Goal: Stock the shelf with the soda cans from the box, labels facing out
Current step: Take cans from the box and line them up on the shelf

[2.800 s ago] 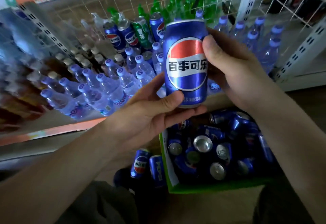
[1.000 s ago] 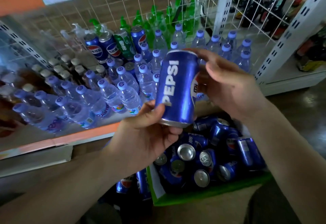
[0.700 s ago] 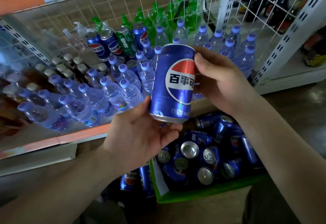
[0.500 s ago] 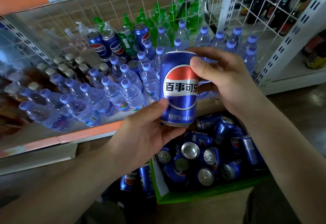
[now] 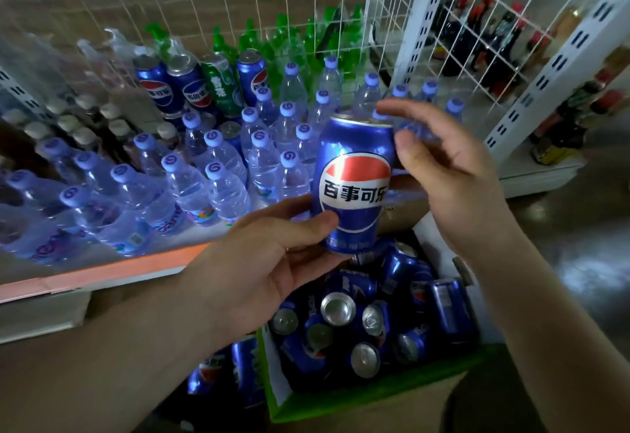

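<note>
Your left hand [image 5: 269, 262] gripped the can [image 5: 354, 183] upright at centre frame, logo facing you; your right hand [image 5: 453, 173] hovered released at 3 o'clock. Placement beside the shelved cans [image 5: 177, 88] at 11 o'clock required preserving that orientation.

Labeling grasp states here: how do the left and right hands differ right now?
The left hand grips the blue soda can near its base, thumb across the front; the right hand holds nothing, fingers loosely spread. The left hand sits lower, under the can's logo; the right hand hangs beside the can's top rim, and contact there is unclear. Both are bare and raised above the box of cans.
</note>
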